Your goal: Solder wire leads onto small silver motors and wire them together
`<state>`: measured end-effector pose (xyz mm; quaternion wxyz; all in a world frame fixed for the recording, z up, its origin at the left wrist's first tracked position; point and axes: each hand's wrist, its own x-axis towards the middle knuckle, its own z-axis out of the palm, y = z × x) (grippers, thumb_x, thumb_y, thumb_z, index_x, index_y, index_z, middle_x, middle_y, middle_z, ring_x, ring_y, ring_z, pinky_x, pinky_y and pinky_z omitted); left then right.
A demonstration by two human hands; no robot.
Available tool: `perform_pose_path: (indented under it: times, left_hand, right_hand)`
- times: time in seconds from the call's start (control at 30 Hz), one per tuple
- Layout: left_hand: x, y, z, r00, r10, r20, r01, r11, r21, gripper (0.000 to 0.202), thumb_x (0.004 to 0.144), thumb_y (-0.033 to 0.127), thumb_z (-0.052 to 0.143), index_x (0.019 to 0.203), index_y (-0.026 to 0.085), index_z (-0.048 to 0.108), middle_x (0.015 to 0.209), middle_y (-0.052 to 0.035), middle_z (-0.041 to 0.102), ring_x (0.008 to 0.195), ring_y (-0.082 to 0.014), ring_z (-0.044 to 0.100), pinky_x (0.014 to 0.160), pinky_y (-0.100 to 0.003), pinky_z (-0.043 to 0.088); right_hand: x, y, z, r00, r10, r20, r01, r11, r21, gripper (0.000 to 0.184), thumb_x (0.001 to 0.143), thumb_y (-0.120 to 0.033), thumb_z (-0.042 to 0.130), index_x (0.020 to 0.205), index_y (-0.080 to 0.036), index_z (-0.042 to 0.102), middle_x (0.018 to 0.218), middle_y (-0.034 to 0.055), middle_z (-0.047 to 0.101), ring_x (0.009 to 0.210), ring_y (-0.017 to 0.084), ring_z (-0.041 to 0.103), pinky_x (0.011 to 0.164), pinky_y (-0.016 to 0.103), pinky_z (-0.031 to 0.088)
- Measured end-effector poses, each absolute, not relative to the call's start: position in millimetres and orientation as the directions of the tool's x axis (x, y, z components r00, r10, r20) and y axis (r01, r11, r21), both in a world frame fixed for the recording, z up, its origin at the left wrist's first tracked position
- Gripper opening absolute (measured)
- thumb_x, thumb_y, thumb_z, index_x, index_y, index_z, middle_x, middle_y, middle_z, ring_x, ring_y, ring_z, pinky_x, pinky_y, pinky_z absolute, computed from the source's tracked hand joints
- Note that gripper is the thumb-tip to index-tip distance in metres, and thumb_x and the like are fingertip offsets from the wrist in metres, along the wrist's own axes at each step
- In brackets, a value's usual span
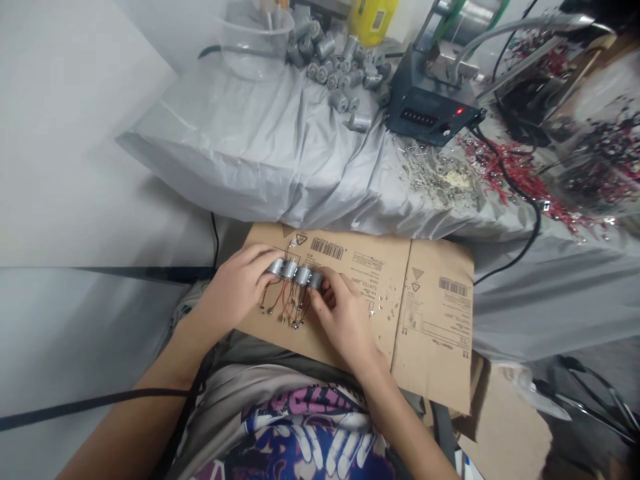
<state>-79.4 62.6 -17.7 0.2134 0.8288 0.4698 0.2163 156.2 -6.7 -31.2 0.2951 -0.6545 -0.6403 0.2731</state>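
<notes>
The person's left hand (235, 287) is closed over the left end of a row of four small silver motors (295, 273), its fingers curled across the casings. The right hand (345, 320) pinches the right end, its fingertips (325, 283) pressed on the last motor. The hands hide part of the casings, so I can't tell whether a fifth motor is tucked under them.

The row lies on a cardboard sheet (430, 300) near the person's lap. Thin red and black wires (285, 307) trail from the motors towards the person, too tangled and small to follow to their joints.

Farther off, on a grey plastic sheet (250, 167), sits a heap of loose motors (340, 67) beside a clear plastic bowl (253, 47). To the right is a dark benchtop machine (430, 100) with a lit red lamp, its top cut off by the view. Beyond it, at the far right, a blurred clear container (595, 153) holds red and dark scraps I can't make out.
</notes>
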Motion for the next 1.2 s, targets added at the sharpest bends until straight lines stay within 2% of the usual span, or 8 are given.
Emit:
perform_pose_path:
  times: [0.27,0.5,0.63,1.03,1.2]
  left_hand:
    - [-79.9,62.9,-23.2,0.439,0.883,0.168,0.679,-0.448,0.582,0.032,0.108,0.017,0.054,0.134,0.022,0.073,0.138,-0.0108,0.076,0.126,-0.0308,0.074,0.112,-0.048,0.062]
    - [-76.3,62.8,-24.4,0.505,0.849,0.153,0.653,-0.492,0.576,0.043,0.106,0.014,0.058,0.147,0.026,0.068,0.143,-0.0108,0.07,0.13,-0.0316,0.07,0.116,-0.052,0.059]
    - [-74.3,65.8,-28.1,0.515,0.842,0.158,0.654,-0.506,0.562,0.042,0.105,0.011,0.06,0.144,0.023,0.071,0.139,-0.0118,0.072,0.129,-0.0337,0.068,0.115,-0.056,0.058]
    - [-73.4,71.4,-27.6,0.515,0.841,0.164,0.653,-0.509,0.561,0.038,0.103,0.009,0.064,0.135,0.026,0.073,0.134,-0.0085,0.074,0.122,-0.0305,0.071,0.109,-0.049,0.061]
    - [-71.4,71.8,-23.7,0.532,0.835,0.141,0.659,-0.513,0.55,0.043,0.099,0.005,0.068,0.138,0.024,0.073,0.134,-0.0093,0.073,0.123,-0.0334,0.069,0.112,-0.053,0.059]
  right_hand:
    - [155.5,-7.3,-30.9,0.018,1.0,0.019,0.689,0.001,-0.725,0.036,0.106,-0.029,0.063,0.14,-0.023,0.071,0.114,0.0104,0.076,0.088,0.023,0.072,0.082,0.039,0.061]
    - [154.5,-6.7,-29.2,0.013,1.0,0.015,0.698,0.002,-0.717,0.036,0.106,-0.027,0.064,0.14,-0.022,0.071,0.116,0.011,0.076,0.088,0.024,0.073,0.085,0.041,0.062]
    - [154.9,-6.1,-28.6,0.011,1.0,0.015,0.703,0.003,-0.711,0.036,0.106,-0.027,0.064,0.141,-0.021,0.071,0.115,0.0114,0.076,0.089,0.025,0.073,0.086,0.041,0.062]
    - [155.4,-5.7,-29.4,0.001,1.0,0.025,0.713,0.017,-0.701,0.037,0.105,-0.027,0.062,0.141,-0.022,0.071,0.111,0.0104,0.075,0.087,0.024,0.072,0.083,0.04,0.061]
    - [155.9,-5.4,-29.2,-0.003,1.0,0.02,0.708,0.016,-0.706,0.036,0.105,-0.026,0.063,0.14,-0.02,0.072,0.111,0.0108,0.075,0.084,0.024,0.071,0.081,0.039,0.06]
